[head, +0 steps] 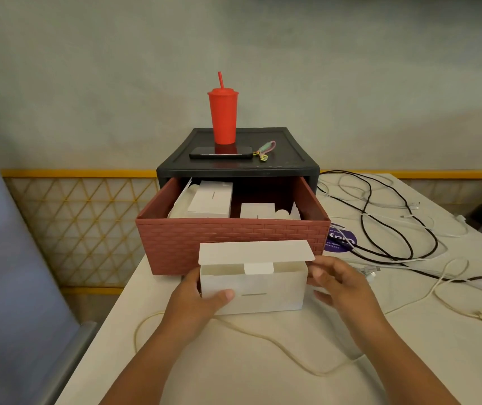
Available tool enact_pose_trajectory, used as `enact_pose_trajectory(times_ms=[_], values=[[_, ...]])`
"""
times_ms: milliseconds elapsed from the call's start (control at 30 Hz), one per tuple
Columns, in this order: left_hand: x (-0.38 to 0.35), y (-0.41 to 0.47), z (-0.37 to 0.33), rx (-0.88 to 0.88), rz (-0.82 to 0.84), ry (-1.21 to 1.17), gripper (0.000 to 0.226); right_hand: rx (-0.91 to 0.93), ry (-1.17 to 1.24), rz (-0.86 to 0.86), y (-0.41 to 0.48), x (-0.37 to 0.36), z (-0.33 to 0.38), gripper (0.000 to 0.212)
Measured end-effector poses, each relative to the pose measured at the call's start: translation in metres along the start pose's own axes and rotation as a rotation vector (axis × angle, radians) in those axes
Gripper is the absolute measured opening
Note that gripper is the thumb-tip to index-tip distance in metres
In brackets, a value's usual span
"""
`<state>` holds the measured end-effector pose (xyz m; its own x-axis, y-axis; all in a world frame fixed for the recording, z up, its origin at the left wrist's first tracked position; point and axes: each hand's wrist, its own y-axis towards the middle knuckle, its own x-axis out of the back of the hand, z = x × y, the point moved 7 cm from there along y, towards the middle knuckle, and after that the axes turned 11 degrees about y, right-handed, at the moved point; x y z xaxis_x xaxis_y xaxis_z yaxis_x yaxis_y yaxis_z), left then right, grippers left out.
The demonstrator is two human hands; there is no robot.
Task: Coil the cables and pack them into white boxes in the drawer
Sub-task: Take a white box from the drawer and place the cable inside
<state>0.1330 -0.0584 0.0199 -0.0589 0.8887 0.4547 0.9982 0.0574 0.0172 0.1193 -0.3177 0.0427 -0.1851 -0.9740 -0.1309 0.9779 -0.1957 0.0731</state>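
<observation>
A white cardboard box (266, 290) with its lid flap raised stands on the table just in front of the open reddish-brown drawer (228, 244). My left hand (195, 299) grips the box's left end, thumb on its front face. My right hand (342, 285) holds the right end with curled fingers. Inside the drawer lie other white boxes (212, 198), one at the back left and one at the front right (258, 210). A cream cable (277, 343) runs loose across the table under my arms. Black cables (386, 226) and white cables (435, 226) lie tangled to the right.
The drawer belongs to a black cabinet (286, 159) carrying a red tumbler with straw (222, 115), a dark phone (220, 152) and a small keychain (265, 149). A purple round sticker (339, 239) lies beside the drawer. The table's left edge (99, 331) drops off near a grey rail.
</observation>
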Motion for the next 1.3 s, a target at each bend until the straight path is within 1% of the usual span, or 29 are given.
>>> enact_pose_trajectory(times_ms=[67,133,233,333,400,500,633,700,867,933,1133,1300], values=[[0.005,0.001,0.001,0.015,-0.016,-0.039,0.053,0.081,-0.029,-0.15,0.006,0.012,0.01,0.018],[0.01,0.004,0.0,0.012,-0.039,-0.069,0.054,0.162,-0.125,-0.218,0.012,0.014,0.023,0.019],[0.012,0.006,-0.002,0.006,-0.028,-0.055,0.06,0.224,-0.31,-0.188,0.025,0.004,0.038,0.019],[0.01,0.006,-0.002,0.002,-0.026,-0.065,0.06,0.221,-0.499,-0.163,0.036,-0.005,0.045,0.025],[0.009,0.006,-0.004,-0.007,-0.029,-0.066,0.058,0.222,-0.591,-0.151,0.041,-0.007,0.046,0.029],[0.006,0.008,-0.003,0.0,-0.017,-0.061,0.06,0.252,-0.683,-0.136,0.045,-0.007,0.047,0.03],[0.005,0.01,-0.004,0.004,-0.007,-0.074,0.061,0.252,-0.647,-0.119,0.056,-0.007,0.044,0.027],[0.003,0.012,-0.005,-0.011,0.008,-0.08,0.06,0.235,-0.61,-0.115,0.063,-0.009,0.043,0.03],[0.001,0.022,-0.005,-0.02,0.047,-0.166,0.04,0.234,-0.65,-0.099,0.084,-0.015,0.042,0.032],[0.004,0.028,-0.006,-0.029,0.042,-0.178,0.037,0.217,-0.664,-0.103,0.093,-0.014,0.041,0.031],[0.013,0.045,-0.01,-0.057,0.032,-0.209,0.036,0.201,-0.635,-0.122,0.115,-0.017,0.04,0.031],[0.017,0.063,-0.009,-0.05,0.026,-0.213,0.036,0.175,-0.629,-0.108,0.133,-0.022,0.04,0.035]])
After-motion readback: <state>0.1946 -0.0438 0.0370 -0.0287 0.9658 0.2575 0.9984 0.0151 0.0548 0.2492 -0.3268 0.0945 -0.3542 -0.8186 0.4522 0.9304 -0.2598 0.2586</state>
